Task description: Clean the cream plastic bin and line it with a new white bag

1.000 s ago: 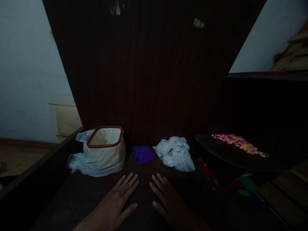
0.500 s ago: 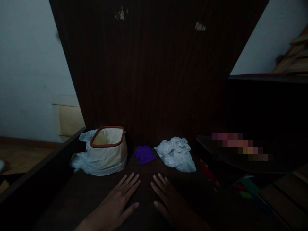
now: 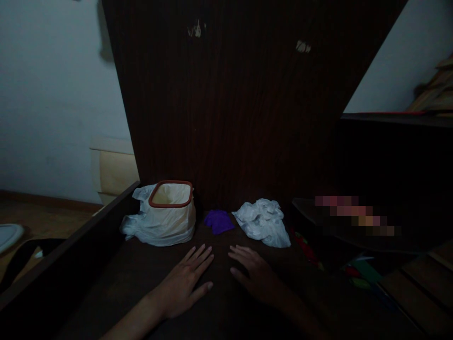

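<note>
My left hand [image 3: 189,281] is open above or on the dark wooden surface, fingers extended and thumb out, holding nothing. Opposite it, my right hand [image 3: 255,271] is also open, its fingers pointing in toward the left hand. Beyond the left hand stands a small waste bin [image 3: 177,224] with a reddish-brown rim, lined with a whitish plastic bag that bunches out at its left. A crumpled purple cloth-like piece [image 3: 219,222] lies past the gap between my hands. Farther right, beyond the right hand, rests a crumpled white plastic bag [image 3: 265,222].
A tall dark wooden panel [image 3: 226,118] rises behind these things. A raised side board [image 3: 71,250] runs along the left. At right lie a dark object with a blurred-out patch [image 3: 304,208], red and green items [image 3: 368,271], and wooden slats [image 3: 417,293]. The room is dim.
The view has turned slightly left and down, so everything sits a little farther right and higher. My right hand has angled more inward; both hands stay empty.
</note>
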Available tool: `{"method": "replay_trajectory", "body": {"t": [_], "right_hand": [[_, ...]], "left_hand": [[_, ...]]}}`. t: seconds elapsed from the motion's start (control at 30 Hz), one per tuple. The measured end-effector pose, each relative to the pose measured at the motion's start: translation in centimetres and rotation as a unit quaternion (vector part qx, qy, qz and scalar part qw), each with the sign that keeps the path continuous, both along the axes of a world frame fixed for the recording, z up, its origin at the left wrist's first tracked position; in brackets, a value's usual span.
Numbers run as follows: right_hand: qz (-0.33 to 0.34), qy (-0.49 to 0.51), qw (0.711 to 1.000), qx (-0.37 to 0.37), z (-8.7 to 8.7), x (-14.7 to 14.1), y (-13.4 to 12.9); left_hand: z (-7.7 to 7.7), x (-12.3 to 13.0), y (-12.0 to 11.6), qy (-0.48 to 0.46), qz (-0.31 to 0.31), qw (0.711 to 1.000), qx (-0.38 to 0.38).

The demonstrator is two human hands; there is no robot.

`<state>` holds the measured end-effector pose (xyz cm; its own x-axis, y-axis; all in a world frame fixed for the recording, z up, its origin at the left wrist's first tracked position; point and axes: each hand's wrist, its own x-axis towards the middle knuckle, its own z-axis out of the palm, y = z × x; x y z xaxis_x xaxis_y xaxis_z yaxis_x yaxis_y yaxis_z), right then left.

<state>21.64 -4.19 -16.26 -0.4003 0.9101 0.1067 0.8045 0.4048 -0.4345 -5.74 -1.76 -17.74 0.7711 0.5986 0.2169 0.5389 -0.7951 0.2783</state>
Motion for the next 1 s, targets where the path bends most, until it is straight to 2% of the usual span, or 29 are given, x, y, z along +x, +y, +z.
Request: {"method": "replay_trajectory", "body": {"t": [0.13,0.23,0.33,0.47,0.63,1.0], "right_hand": [[-0.006,0.13,0.991,0.029,3.2,-2.7,3.1],[-0.006,0.165,0.986,0.038,5.3,-5.3,5.5],[0.008,0.185,0.982,0.038,6.6,-8.1,7.4],[0.038,0.202,0.978,0.046,7.2,-11.4,9.2],[0.01,0.15,0.986,0.074,7.6,-14.0,10.0],[-0.023,0.086,0.989,0.116,9.3,-14.7,9.6]], "left_hand": [[0.2,0.1,0.0,0.009,0.004,1.0,-0.013],[0.2,0.2,0.0,0.014,0.006,1.0,-0.022],[0.4,0.2,0.0,0.023,0.006,0.999,-0.032],[0.5,0.3,-0.1,0.022,0.006,0.999,-0.039],[0.5,0.3,-0.1,0.026,0.002,0.999,-0.046],[0.4,0.2,0.0,0.002,0.001,1.0,-0.008]]}}
